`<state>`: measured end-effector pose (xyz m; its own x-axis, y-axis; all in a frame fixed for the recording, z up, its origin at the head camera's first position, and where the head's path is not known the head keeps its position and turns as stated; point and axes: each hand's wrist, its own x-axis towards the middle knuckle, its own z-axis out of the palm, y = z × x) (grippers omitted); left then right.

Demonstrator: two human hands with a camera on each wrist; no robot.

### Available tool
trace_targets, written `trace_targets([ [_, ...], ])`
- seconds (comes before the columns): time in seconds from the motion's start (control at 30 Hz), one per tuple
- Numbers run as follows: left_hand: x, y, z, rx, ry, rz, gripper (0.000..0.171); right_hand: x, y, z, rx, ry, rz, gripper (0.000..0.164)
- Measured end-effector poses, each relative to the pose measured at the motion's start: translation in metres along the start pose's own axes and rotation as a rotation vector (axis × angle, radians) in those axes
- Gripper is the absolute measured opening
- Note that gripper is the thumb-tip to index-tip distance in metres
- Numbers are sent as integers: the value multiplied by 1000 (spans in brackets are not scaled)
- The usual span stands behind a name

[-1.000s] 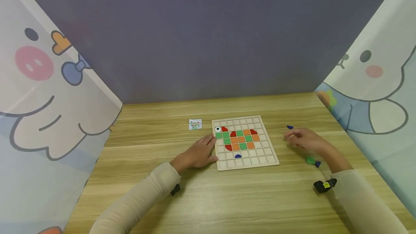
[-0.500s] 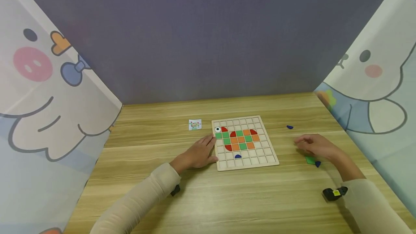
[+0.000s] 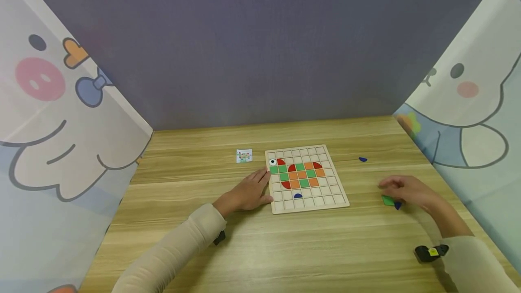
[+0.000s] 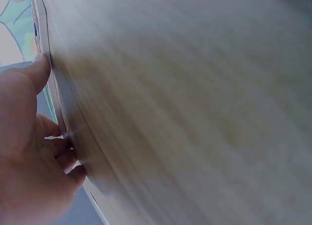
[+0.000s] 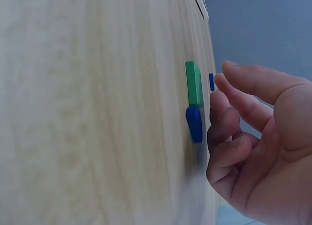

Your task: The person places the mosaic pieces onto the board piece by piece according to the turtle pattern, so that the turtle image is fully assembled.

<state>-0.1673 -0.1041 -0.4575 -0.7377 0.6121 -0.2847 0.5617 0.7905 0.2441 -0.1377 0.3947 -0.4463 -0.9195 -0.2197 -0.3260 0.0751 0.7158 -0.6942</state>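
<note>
A wooden grid board (image 3: 321,193) lies mid-table, with orange, green and red tiles, a white eye tile (image 3: 272,162) and one blue half-round piece (image 3: 298,196) on it. My left hand (image 3: 253,190) rests along the board's left edge, fingers extended and thumb at the lower corner side. In the left wrist view, its fingertips touch the rim. My right hand (image 3: 409,190) hovers at the right, fingers loosely bent and holding nothing. Just below it on the table lie a green tile (image 5: 193,83) and a blue half-round piece (image 5: 194,124), touching or nearly so.
Another blue half-round piece (image 3: 363,159) lies on the table right of the board. A small printed picture card (image 3: 244,156) sits left of the board's top corner. A grey partition (image 3: 260,49) stands behind the table, with cartoon-printed walls at both sides.
My right hand has moved right and nearer to me, from beside the far blue piece to over the green tile. The left hand and the board have stayed put.
</note>
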Motion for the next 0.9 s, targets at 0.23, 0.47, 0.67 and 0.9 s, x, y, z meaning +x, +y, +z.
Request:
trace_targets([
  [0.23, 0, 0, 1, 5, 14, 9, 85, -9, 3, -4, -14, -53, 44, 45],
  [0.47, 0, 0, 2, 10, 24, 8, 85, -10, 7, -4, 19, -87, 0, 46],
  [0.67, -1, 0, 3, 14, 22, 3, 85, -8, 10, -2, 14, -97, -45, 40],
  [0.9, -1, 0, 2, 4, 23, 1, 85, -6, 8, 2, 14, -85, -56, 30],
])
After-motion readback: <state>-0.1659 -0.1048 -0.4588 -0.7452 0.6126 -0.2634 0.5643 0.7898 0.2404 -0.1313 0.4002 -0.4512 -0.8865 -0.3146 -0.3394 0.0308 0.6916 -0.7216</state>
